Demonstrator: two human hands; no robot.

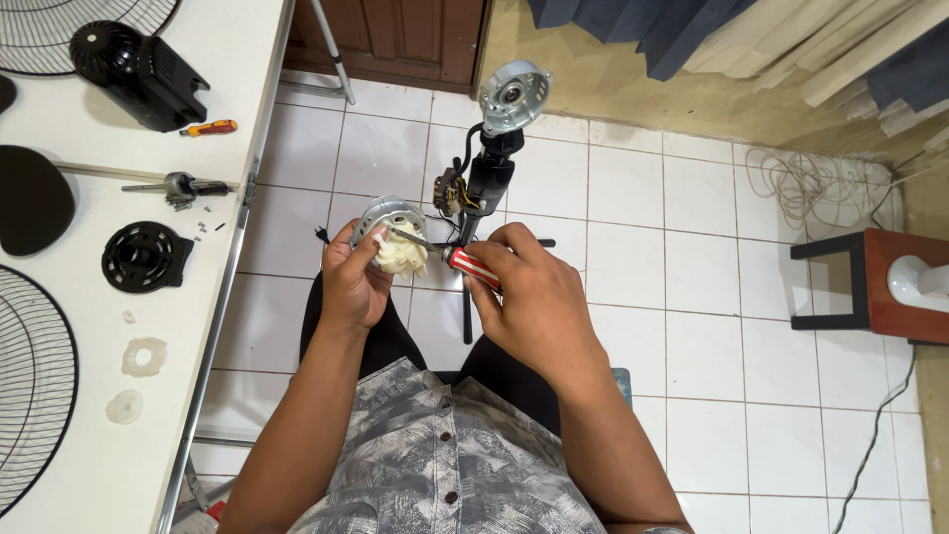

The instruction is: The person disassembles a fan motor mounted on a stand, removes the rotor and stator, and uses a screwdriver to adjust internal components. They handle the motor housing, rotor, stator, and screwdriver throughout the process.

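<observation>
On the white table (89,326) at the far left lie a wire fan grille (30,386), a black round cover (145,256) and, toward 12 o'clock, an orange-handled screwdriver (209,128). The left hand (354,277) is clenched around a grey metal motor housing (388,220) with a cream plastic part (400,257), its fingers wrapping the housing's 9 o'clock edge above the tiled floor. The right hand (529,297) grasps a red-handled screwdriver (473,267), its long axis pointing toward 10 o'clock, tip meeting the housing; a fan stand (491,168) rises at 12 o'clock.
</observation>
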